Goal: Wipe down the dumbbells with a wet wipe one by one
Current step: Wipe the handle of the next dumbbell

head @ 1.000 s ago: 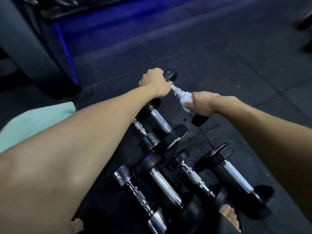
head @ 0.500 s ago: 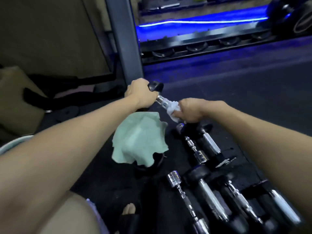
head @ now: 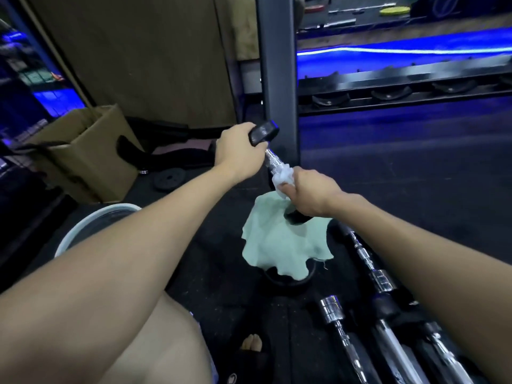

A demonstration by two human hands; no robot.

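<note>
While the left hand (head: pixel 238 151) curls around the far black end of a small chrome-handled dumbbell (head: pixel 273 160), the head view shows that dumbbell held off the floor, tilted from twelve o'clock down toward five. At its knurled handle the right hand (head: pixel 307 194) grips a crumpled white wet wipe (head: pixel 281 177), fingers wrapped round wipe and bar together. Directly below, at six o'clock of the hands, a pale green cloth (head: pixel 279 245) drapes over a dark round weight. More chrome-handled dumbbells (head: pixel 382 309) lie side by side on the black rubber floor (head: pixel 235 286) at four o'clock. A brown cardboard box (head: pixel 83 153) stands at nine o'clock, a white-rimmed bucket (head: pixel 91 223) near it at eight.
</note>
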